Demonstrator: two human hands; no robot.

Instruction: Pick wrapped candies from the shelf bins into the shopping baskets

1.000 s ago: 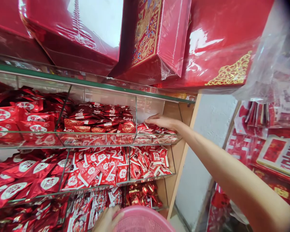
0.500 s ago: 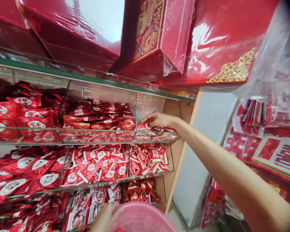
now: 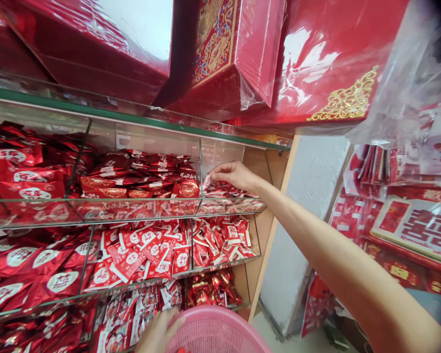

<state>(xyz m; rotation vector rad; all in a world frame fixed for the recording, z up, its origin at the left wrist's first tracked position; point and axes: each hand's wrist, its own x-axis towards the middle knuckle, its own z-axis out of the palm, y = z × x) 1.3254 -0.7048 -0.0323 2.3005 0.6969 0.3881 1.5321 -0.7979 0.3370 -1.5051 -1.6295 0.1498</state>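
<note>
My right hand (image 3: 233,175) reaches into the upper right compartment of the shelf, its thumb and fingertips pinched on a small red-and-white packet (image 3: 206,182). Beneath that hand lie more flat red-and-white packets (image 3: 235,191), behind a low glass front. At the bottom, my left hand (image 3: 156,333) grips the rim of a pink plastic basket (image 3: 220,318); some of its fingers are out of sight. Only a bit of something red shows inside the basket, the rest being cut off by the frame.
Glass dividers split the shelves into bins of red packets (image 3: 147,250). Over the green-edged glass shelf (image 3: 132,117) hang large red boxes (image 3: 257,54) in clear plastic. A wooden side panel (image 3: 270,211) bounds the shelf, with a pale wall and packaged red goods (image 3: 407,230) beyond.
My right fingertips have lifted slightly, and a small packet now shows between them. The view has shifted a little to the right. My left hand stays on the basket.
</note>
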